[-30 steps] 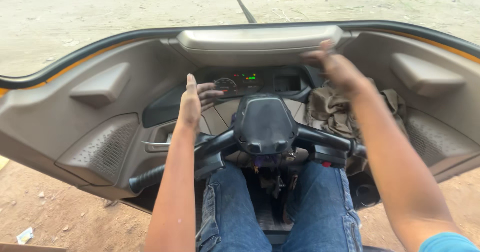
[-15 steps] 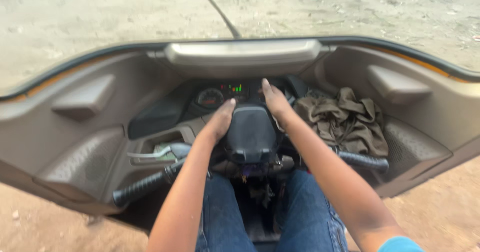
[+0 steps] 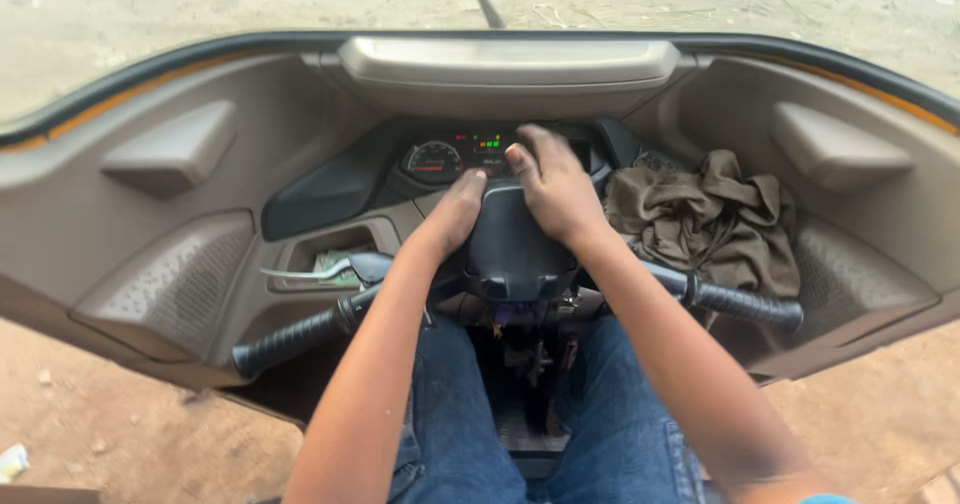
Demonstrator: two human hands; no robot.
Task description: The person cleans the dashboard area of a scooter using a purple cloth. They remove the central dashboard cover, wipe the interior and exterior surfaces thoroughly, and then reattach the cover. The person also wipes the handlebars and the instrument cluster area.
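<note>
right hand (image 3: 555, 189) over half-hidden gauges (image 3: 455, 156)

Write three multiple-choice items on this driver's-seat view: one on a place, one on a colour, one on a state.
1. Where does the crumpled cloth lie?
A. right side of the dashboard
B. on the ground
C. over the left grip

2. What colour is the handlebar cover?
A. white
B. black
C. red

3. What are the hands doing?
A. gripping both handlebar grips
C. resting in the lap
B. resting on the centre cover

Answers: 1 A, it sits on the dash shelf. 2 B, the cover is black. 3 B, left hand and right hand lie there, off the left grip and right grip.
</note>
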